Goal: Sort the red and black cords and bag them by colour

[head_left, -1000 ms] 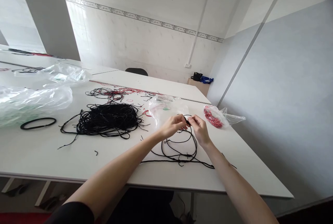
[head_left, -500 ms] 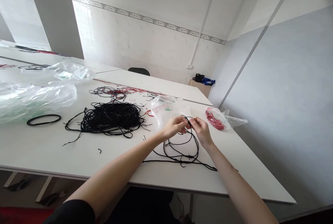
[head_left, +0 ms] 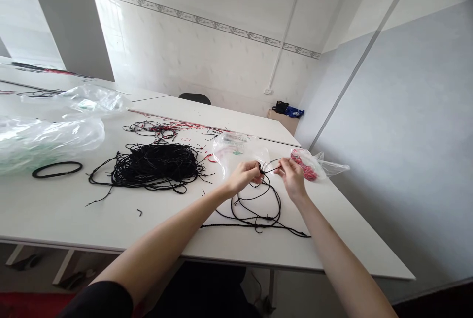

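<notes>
ok so the left hand (head_left: pixel 245 177) has its fingers clamped on a bunched bit of black cord (head_left: pixel 262 171), and the right hand's (head_left: pixel 293 178) fingers are pinched on a strand of it, pretty straight between the two. all that's just above the counter (head_left: pixel 177 224). more black loops (head_left: pixel 280 205) lie right below, big black heap (head_left: pixel 158 164) off left, clear bag (head_left: pixel 236 153) behind the left hand.

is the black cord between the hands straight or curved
Both: the lower strand runs straight from the left hand to the right hand; the upper strand curves.
</notes>
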{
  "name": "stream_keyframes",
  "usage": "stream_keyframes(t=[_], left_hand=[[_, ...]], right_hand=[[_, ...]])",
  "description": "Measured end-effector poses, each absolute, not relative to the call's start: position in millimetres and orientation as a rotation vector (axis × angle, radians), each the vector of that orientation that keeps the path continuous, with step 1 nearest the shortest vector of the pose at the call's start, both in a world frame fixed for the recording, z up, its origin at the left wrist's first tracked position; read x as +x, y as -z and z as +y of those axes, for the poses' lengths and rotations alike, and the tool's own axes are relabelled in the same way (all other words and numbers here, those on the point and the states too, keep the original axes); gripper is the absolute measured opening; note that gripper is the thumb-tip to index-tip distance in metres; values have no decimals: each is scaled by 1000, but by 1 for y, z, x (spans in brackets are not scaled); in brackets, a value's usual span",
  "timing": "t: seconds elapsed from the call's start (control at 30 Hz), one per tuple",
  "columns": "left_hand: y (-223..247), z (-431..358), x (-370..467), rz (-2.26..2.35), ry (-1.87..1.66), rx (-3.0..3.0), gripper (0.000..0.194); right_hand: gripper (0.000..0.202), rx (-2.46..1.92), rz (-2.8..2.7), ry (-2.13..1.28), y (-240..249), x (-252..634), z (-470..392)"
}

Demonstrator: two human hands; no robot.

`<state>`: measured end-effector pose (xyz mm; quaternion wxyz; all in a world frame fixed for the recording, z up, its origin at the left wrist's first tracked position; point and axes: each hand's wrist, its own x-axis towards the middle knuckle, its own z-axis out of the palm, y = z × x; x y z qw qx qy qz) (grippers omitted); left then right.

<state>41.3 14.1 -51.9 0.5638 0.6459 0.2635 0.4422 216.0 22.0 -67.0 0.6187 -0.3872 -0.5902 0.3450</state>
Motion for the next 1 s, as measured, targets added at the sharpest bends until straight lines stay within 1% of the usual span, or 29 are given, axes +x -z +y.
stream_keyframes(t=[0.1,0.23,0.4,0.5,0.6,0.67,0.77,0.83,0.87,0.93,1.0], left_hand=[[50,16,38,603,-1149,1392,13],[43,17,35,467,-1247,1010,14],[31,22,24,374,-1313,711,9],[24,27,13,360,-1375,672,6],[18,28,8,352,-1402,679,6],[17,25,8,364,-1365,716,8],[17,21,10,397,-1273,789,11],[18,19,10,450,-1134,940,11],[18,18,9,503,-1006,1068,10],[15,12,9,672,-745,1384,10],[9,1,15,859,-703,1661,16]], right_hand=[[28,-915,-1391,-822,64,223,23],[25,-982,-1583,-910,57,218,15],[29,-981,-1701,-1101,40,231,0],[37,-843,-1612,-1226,29,252,-7],[41,-623,-1416,-1197,23,268,-15],[37,-552,-1308,-1135,20,271,-20],[22,-470,-1170,-1093,15,272,-30],[11,-431,-1116,-1046,7,275,-43],[8,-423,-1115,-1018,1,277,-51],[7,-419,-1186,-973,-13,279,-71],[12,-426,-1337,-915,-29,275,-91]])
